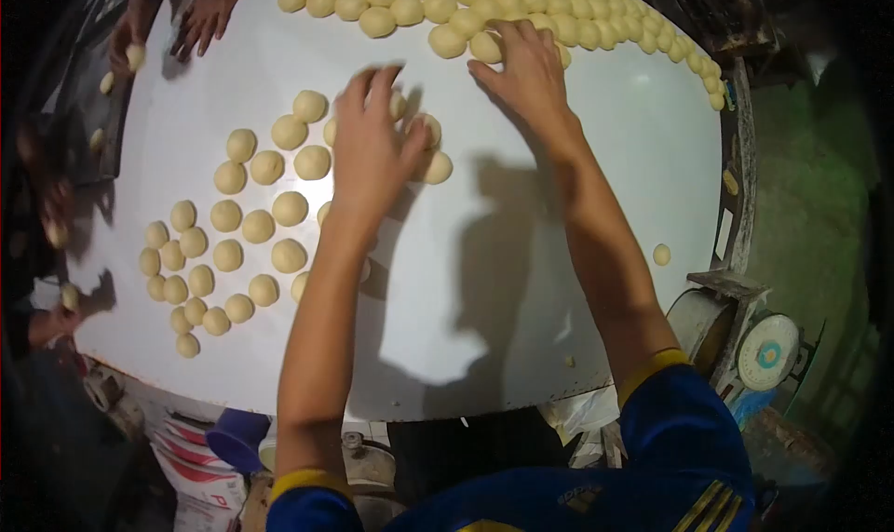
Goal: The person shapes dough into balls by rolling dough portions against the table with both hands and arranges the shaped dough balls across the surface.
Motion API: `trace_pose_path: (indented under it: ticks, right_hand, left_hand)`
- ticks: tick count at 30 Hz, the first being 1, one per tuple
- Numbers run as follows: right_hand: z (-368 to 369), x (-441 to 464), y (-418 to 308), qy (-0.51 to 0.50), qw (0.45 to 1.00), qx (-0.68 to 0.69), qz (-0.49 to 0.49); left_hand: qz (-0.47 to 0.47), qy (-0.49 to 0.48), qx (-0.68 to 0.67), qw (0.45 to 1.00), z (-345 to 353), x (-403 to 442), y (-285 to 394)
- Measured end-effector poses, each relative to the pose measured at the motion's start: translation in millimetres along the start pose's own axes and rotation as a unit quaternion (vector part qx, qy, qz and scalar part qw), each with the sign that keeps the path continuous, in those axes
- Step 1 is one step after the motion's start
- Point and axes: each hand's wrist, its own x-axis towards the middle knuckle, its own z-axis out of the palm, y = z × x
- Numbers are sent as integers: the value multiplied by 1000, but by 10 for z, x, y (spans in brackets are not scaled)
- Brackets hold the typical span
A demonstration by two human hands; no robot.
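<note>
My left hand is held over the white table, fingers apart, with dough balls partly hidden under and beside it. One dough ball lies just right of its thumb. My right hand reaches to the near edge of the large cluster of dough balls. Its thumb and fingers are spread around a dough ball; whether they press on it is hard to tell. Looser dough balls lie spread out to the left of my left arm.
At the upper left are another person's hands, one near a dough ball. More hands show at the left edge. A small dough piece lies at the right. A dial scale and a purple tub stand beyond the table edge.
</note>
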Motion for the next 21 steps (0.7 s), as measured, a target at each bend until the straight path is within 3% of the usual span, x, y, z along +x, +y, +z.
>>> trace_pose_path:
  ticks: [4, 7, 9, 11, 13, 15, 16, 18, 19, 21]
  right_hand:
    - [256, 267, 264, -68, 993, -92, 3]
    - [244, 355, 273, -129, 988, -79, 40]
    - [134, 303, 234, -170, 982, -36, 77]
    - [-153, 10, 119, -48, 983, 149, 96]
    - [-595, -475, -7, -36, 981, 182, 60]
    - [-937, -1224, -143, -68, 969, 231, 62]
    - [-1068, -1631, -190, -85, 966, 229, 86]
    - [-1174, -2169, -224, -107, 962, 226, 109]
    - [-1214, -2355, -228, -133, 952, 222, 165]
    - [-1194, -2534, -179, -159, 937, 213, 226]
  left_hand:
    - [-6, -21, 68, 997, 1000, 1002, -348]
    - [-73, -73, 62, 993, 1185, 1230, -347]
    - [-32, -26, 65, 997, 1186, 1121, -292]
    - [-4, 9, 51, 999, 994, 880, -56]
    - [19, 47, 31, 998, 678, 345, 298]
    - [-93, -18, -38, 995, 423, -317, 545]
    - [-91, -20, -38, 995, 427, -450, 549]
    - [-69, -2, 4, 998, 497, -681, 516]
    - [-75, -3, 2, 997, 551, -610, 489]
    - [50, 54, 47, 996, 791, -116, 326]
